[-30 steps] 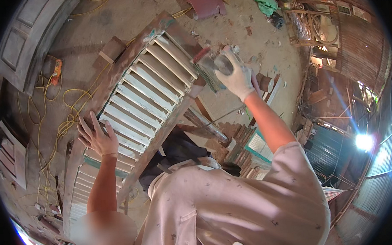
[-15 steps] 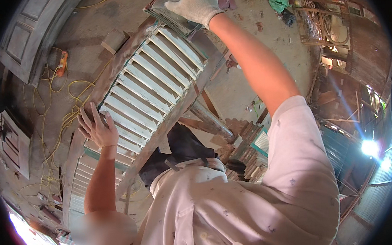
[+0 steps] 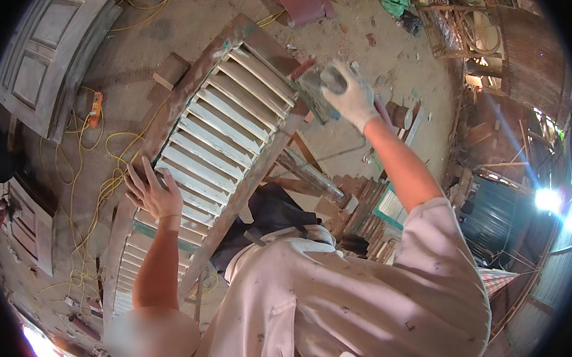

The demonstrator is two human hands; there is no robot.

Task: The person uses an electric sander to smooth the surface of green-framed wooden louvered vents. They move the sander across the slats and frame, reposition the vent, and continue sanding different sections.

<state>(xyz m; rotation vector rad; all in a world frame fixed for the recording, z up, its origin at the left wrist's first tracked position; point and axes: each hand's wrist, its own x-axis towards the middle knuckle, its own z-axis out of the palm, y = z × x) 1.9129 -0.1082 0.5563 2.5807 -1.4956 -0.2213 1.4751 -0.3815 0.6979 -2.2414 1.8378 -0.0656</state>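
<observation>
**Gloved hand holds a sander on a louvred shutter**

A long louvred shutter (image 3: 213,143) with a bare wooden frame and pale slats runs diagonally from the lower left of the frame up to the upper middle, propped above a dusty concrete floor (image 3: 358,65). A person in a pale speckled shirt (image 3: 344,305) fills the lower middle and lower right, both forearms reaching up into the picture.

A panelled wooden door (image 3: 40,62) lies at the upper left, with a tangle of yellow cable (image 3: 86,182) spread over the ground along the left side between door and shutter. At the upper right stands a wooden rack (image 3: 465,27), and a reddish sheet (image 3: 302,0) lies at the top edge.

The left hand (image 3: 152,193), bare, rests flat on the shutter's left rail at middle left, fingers (image 3: 134,177) spread wide and holding nothing.

The right hand (image 3: 353,97), in a whitish work glove, is at the upper middle, just past the shutter's top right corner. Its fingers (image 3: 336,79) are wrapped over the top of a small grey block-shaped sander (image 3: 310,90), which sits under and left of the palm, its flat base against the upper end of the shutter frame.
</observation>
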